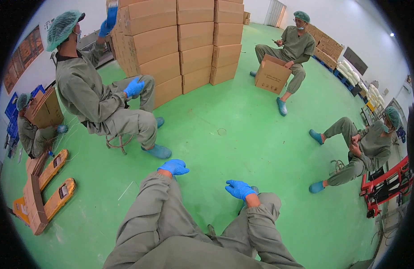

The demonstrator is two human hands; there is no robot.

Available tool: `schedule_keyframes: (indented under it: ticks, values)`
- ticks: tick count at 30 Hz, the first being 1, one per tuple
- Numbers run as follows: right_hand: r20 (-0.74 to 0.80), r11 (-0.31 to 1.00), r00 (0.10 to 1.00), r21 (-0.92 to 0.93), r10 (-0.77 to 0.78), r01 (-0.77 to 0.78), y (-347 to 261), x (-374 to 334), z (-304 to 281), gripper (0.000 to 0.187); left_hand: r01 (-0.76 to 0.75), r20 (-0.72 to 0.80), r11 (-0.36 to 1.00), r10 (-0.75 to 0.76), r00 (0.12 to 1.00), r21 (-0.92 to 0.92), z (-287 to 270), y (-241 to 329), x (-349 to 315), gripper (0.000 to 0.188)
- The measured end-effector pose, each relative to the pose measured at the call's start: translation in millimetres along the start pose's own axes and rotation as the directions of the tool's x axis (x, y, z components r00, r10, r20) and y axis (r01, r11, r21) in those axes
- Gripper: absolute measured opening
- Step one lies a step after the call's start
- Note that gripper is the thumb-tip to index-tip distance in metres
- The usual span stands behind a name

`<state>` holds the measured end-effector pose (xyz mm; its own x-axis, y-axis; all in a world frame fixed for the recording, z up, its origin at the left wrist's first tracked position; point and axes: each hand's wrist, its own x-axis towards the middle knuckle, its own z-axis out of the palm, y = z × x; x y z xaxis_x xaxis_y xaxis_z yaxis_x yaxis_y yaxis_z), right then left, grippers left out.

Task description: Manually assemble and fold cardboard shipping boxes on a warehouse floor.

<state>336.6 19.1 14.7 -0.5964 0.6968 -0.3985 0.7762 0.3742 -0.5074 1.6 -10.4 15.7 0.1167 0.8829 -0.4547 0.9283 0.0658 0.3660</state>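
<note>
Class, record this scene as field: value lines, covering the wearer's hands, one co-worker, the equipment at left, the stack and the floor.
Left hand: blue-gloved, no held object visible
Right hand: blue-gloved, no held object visible
Upper-right co-worker: seated, hand on brown carton
Pallet jack: yellow-forked
Carton stack: several layers high
Floor: green

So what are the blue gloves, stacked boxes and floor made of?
Gloves: seemingly thin rubber, perhaps nitrile, smooth; they cling snugly.
Boxes: matte cardboard, judging by plain brown faces and folded edges.
Floor: perhaps resin-coated concrete, low sheen; unbroken green without tile lines.
</note>
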Motion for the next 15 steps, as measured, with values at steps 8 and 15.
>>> schedule_keyframes:
  ticks: [8,15]
  values:
    - [0.009,1.000,1.000,0.001,-0.005,0.005,8.0,-0.3,6.5,0.049,-0.021,0.052,0.998,0.018,0.999,0.066,-1.1,-1.3,8.1,0.050]
    - [0.002,1.000,1.000,-0.011,0.001,-0.001,-0.8,-2.0,0.4,0.048,-0.045,0.075,0.991,0.036,0.997,0.124,5.8,-12.3,18.1,0.048]
